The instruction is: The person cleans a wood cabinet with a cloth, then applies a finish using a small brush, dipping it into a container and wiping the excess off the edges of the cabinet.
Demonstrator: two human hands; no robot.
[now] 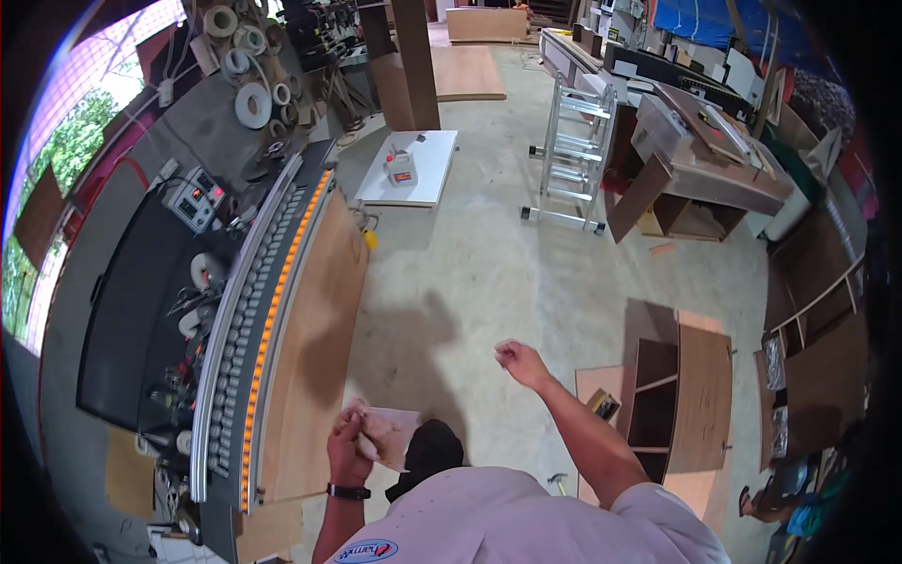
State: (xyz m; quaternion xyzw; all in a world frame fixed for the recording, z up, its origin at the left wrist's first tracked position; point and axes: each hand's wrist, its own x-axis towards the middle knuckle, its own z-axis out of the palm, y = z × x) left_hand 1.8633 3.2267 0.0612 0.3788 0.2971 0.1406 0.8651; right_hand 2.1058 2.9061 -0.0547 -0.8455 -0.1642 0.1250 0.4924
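Observation:
My left hand (347,444), at the lower middle left, is closed on a thin, pale, crumpled sheet (390,434) with brownish patches. Just to its left is a long edge-banding machine (225,395) with a strip of orange rollers, and a light wooden panel (305,357) along its side. My right hand (517,362) is held out over the concrete floor, its fingers curled together; whether anything small is in them cannot be made out. Below and right of that arm is a brown cabinet (695,395) lying on light boards.
A white board (385,188) with a plastic jug (399,167) lies ahead. An aluminium ladder (569,150) stands beside a cluttered workbench (714,188). Brown cabinet parts (817,376) line the right. Rolls of edging (252,103) hang on the left wall. A tall brown panel (404,85) stands farther back.

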